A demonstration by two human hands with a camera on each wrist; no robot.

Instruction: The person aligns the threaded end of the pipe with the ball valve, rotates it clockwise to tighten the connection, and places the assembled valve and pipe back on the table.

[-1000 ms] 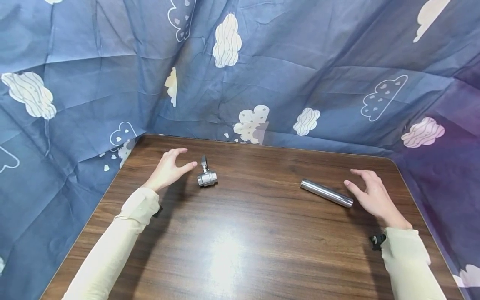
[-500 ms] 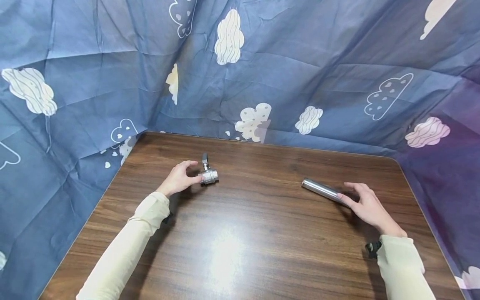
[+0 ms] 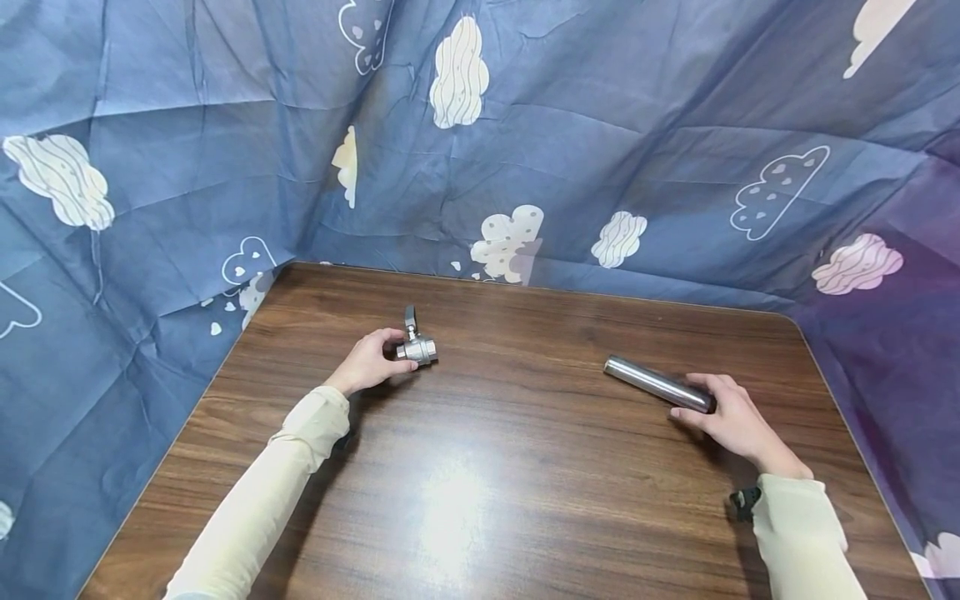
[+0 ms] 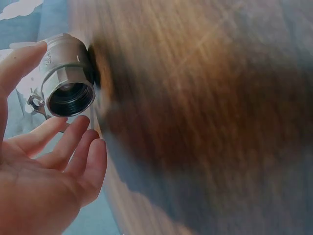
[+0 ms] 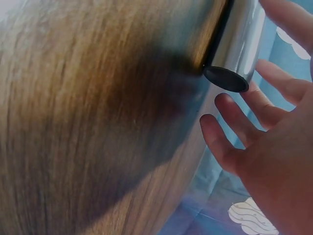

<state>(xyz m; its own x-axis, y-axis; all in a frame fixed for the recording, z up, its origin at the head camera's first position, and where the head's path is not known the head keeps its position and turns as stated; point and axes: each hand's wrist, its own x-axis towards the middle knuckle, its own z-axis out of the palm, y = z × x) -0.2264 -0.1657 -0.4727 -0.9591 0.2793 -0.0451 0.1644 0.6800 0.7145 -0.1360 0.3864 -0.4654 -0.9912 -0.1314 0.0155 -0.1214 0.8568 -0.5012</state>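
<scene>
A metal ball valve (image 3: 418, 351) with a lever handle sits on the left side of the table. My left hand (image 3: 369, 362) has its thumb and fingers on either side of the valve's near end. In the left wrist view the valve's threaded opening (image 4: 72, 99) faces my palm, and the fingers are loosely bent; firm contact cannot be seen. To the right lies a shiny metal tube (image 3: 652, 382). My right hand (image 3: 738, 423) straddles its right end with thumb and fingers apart. The tube's dark end (image 5: 226, 79) shows in the right wrist view, near loosely spread fingers.
Both things rest on a brown wood-grain table (image 3: 525, 467) with a bright glare spot at its front middle. A blue cloth (image 3: 562, 150) with cloud prints hangs behind and beside the table. Dark straps show at the wrists.
My left hand has moved right and down to the ball valve. My right hand has moved left and lower, its thumb and fingers coming around the tube's end. Valve and tube stay put.
</scene>
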